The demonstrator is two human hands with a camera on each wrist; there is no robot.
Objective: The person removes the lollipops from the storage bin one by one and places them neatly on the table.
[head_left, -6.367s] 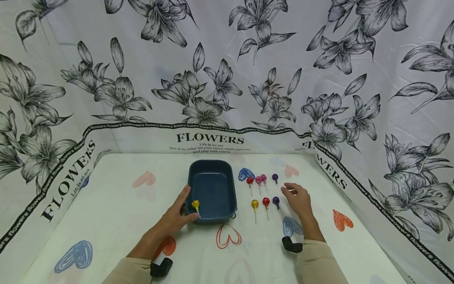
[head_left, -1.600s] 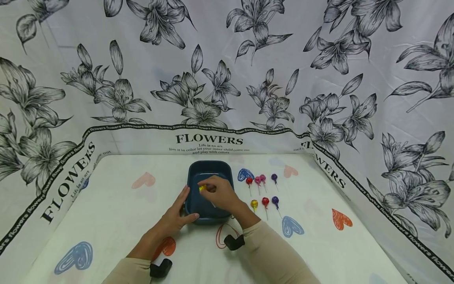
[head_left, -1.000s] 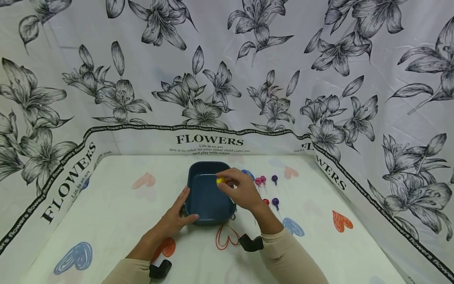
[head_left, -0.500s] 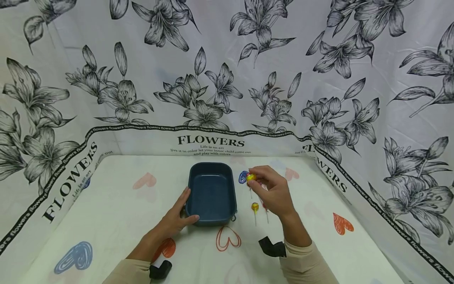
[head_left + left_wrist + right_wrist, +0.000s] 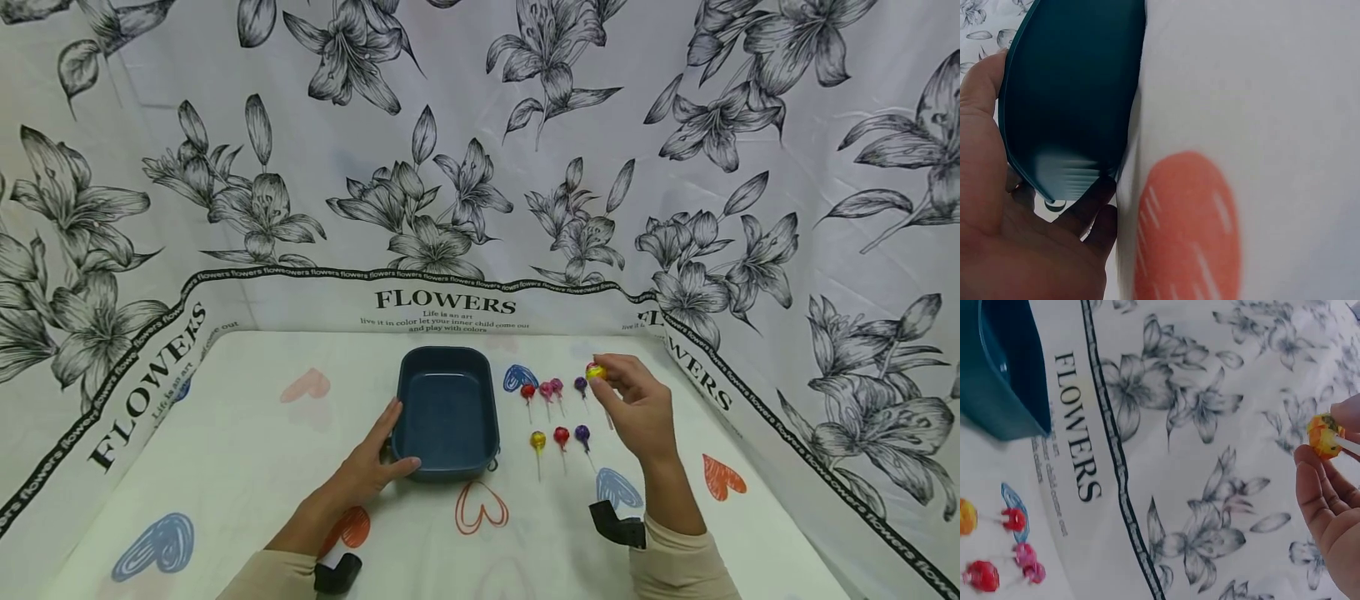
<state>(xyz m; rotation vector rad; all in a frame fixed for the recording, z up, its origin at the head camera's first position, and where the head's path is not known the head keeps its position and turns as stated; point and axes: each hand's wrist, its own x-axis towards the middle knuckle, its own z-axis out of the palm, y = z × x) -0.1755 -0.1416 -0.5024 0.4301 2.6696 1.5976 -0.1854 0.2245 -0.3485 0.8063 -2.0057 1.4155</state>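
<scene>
A dark blue rectangular dish (image 5: 447, 421) stands mid-table. My left hand (image 5: 365, 462) holds its near left corner, the thumb on the near rim and the fingers along the left wall. In the left wrist view, thumb and fingers lie on either side of the dish wall (image 5: 1072, 94). Raised at the right, my right hand (image 5: 637, 404) pinches a yellow-wrapped lollipop (image 5: 596, 372) by its head, between thumb and fingertips. Its white stick points down toward the palm. The right wrist view shows the lollipop (image 5: 1322, 435) clearly.
Right of the dish lie several lollipops in two rows. The back row has a red one (image 5: 528, 391), two pink and a purple one (image 5: 581, 384); the front row has yellow (image 5: 537, 440), red (image 5: 561, 436) and purple (image 5: 582, 434). A floral cloth (image 5: 442, 208) hangs behind.
The yellow lollipop lay inside the dish earlier. My right hand has picked it up and carried it right, past the back row. The left hand has stayed on the dish.
</scene>
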